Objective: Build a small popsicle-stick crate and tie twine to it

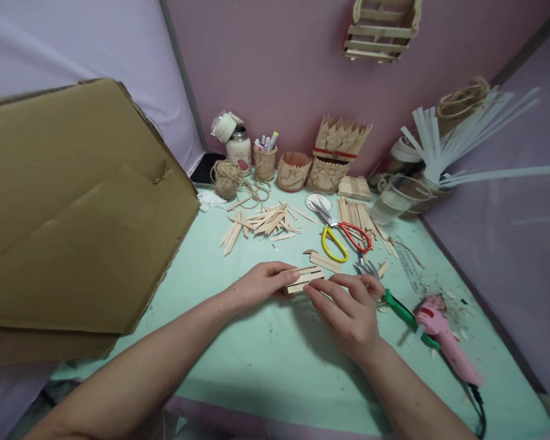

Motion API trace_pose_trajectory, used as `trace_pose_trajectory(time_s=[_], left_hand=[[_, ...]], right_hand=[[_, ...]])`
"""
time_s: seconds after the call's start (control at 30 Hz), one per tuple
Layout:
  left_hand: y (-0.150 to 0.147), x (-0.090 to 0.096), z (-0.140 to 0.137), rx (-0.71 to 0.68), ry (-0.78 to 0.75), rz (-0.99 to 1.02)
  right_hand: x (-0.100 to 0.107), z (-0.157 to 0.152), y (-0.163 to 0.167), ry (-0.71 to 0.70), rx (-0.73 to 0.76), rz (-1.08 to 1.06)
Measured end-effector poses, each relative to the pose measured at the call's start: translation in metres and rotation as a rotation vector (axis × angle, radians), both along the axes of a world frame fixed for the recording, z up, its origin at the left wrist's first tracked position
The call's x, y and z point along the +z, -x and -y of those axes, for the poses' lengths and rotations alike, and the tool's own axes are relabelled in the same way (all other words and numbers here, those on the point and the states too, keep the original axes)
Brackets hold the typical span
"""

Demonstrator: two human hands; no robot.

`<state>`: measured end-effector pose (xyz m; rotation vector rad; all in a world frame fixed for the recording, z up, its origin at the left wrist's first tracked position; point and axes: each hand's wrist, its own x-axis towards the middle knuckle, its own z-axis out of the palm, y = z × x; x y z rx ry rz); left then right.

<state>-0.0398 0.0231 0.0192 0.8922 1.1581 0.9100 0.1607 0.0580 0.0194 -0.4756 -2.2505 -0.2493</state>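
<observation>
A small slatted piece made of pale wooden craft sticks [308,278] is held just above the green tabletop. My left hand [268,280] grips its left end, thumb on top and fingers behind. At the right end, my right hand [348,305] pinches the near corner with its fingertips; its other fingers are curled. Just beyond lie a few flat stick pieces [325,263]. Scissors with one yellow and one red handle [338,227] rest farther back, and green-handled cutters [403,311] lie right of my right hand.
A pink glue gun [449,342] lies at the right. Behind are heaped craft sticks [268,223], a twine ball [228,179], carved wooden holders [294,171] and a clear plastic cup [396,198] near white glue sticks [433,143]. Large cardboard [82,214] stands at the left.
</observation>
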Motion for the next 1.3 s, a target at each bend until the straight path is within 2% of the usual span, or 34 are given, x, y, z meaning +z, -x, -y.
trace_pose_trajectory(time_s=[0.73, 0.8, 0.97, 1.03, 1.3], left_hand=[[0.003, -0.003, 0.0, -0.026, -0.015, -0.003], [0.004, -0.001, 0.0, -0.017, -0.024, -0.005], [0.007, 0.008, 0.0, 0.036, -0.097, -0.114], [0.008, 0.011, -0.001, 0.063, -0.129, -0.166], [0.007, 0.011, -0.002, 0.076, -0.142, -0.247]], right_hand=[[0.002, 0.001, -0.001, 0.009, 0.007, -0.015], [0.003, 0.0, -0.003, 0.098, -0.007, -0.078], [-0.002, -0.01, -0.011, 0.607, -0.032, -0.355], [-0.005, -0.013, -0.012, 0.732, -0.04, -0.401], [-0.002, -0.011, -0.007, 0.833, -0.05, -0.362]])
